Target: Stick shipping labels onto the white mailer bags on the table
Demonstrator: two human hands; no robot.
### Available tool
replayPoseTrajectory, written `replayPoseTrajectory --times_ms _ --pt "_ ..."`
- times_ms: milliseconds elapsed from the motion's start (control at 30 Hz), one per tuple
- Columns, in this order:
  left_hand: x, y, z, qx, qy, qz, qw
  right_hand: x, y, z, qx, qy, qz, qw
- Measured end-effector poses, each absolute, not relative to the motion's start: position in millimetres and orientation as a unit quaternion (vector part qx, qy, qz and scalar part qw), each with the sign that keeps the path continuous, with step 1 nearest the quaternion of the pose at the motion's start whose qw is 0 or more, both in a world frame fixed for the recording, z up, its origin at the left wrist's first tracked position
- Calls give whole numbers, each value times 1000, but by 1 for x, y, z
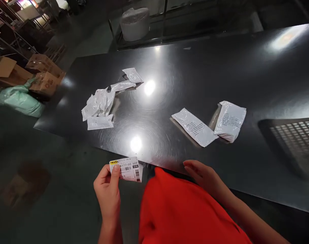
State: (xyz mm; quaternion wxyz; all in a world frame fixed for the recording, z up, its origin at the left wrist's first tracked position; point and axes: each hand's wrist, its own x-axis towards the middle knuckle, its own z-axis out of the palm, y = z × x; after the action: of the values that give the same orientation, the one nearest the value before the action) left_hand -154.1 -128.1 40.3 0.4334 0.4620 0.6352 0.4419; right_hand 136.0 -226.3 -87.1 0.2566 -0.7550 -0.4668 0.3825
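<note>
Several packets (pixel 195 128), shiny table (pixel 149 118), dark floor (pixel 68 193)

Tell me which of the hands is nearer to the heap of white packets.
Left. The left hand, holding a printed label, is on the near side of the heap of white packets; the right hand is farther off, well to the right of it.

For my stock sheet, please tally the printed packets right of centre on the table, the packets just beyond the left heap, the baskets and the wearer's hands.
Printed packets: 2
Far packets: 2
Basket: 1
Hands, left and right: 2
Total: 7
</note>
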Motion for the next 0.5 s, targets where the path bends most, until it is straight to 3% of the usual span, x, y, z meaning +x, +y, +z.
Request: replayPoseTrajectory --times_ms 100,333,500 --pt "-182 -109 1 444 666 384 459 133 -227 -89 -752 -475 384 250" --pt "-230 -72 -155 373 749 260 483 143 -240 -94 -769 -452 385 236" --pt "-223 -56 -215 417 771 163 453 149 -245 -92 -773 -471 375 200"
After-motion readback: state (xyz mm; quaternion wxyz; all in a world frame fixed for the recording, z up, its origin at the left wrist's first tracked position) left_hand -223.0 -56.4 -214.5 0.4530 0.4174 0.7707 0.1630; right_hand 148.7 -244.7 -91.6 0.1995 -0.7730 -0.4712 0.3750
